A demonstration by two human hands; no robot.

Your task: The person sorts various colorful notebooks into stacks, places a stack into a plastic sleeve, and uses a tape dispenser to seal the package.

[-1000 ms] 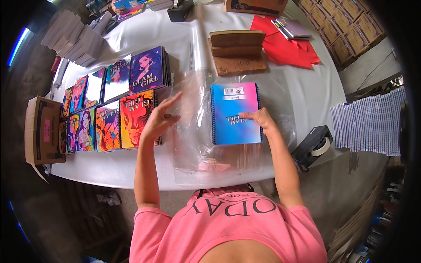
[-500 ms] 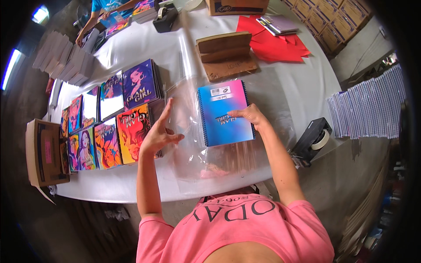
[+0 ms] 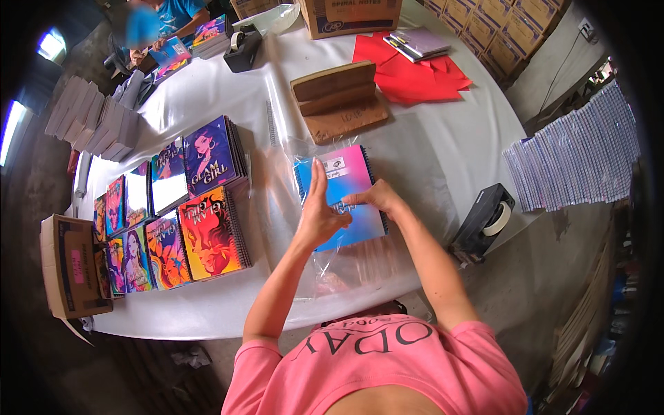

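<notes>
A blue-and-pink spiral notebook (image 3: 353, 181) lies on the white table (image 3: 443, 152), partly under a clear plastic sleeve (image 3: 332, 266) that trails toward the front edge. My left hand (image 3: 319, 211) rests flat on the notebook's left half, fingers stretched up and together. My right hand (image 3: 377, 199) pinches the thin film at the notebook's middle. Both hands touch each other over the cover.
Rows of colourful spiral notebooks (image 3: 207, 200) fill the table's left side. A brown cardboard stack (image 3: 339, 100), red sheets (image 3: 415, 72) and a black tape dispenser (image 3: 484, 221) lie around. Another person (image 3: 162, 17) works at the far end beside a second dispenser (image 3: 242, 48).
My left hand has moved right, from the plastic beside the notebook onto its cover. The right hand stays on the notebook and now pinches the film.
</notes>
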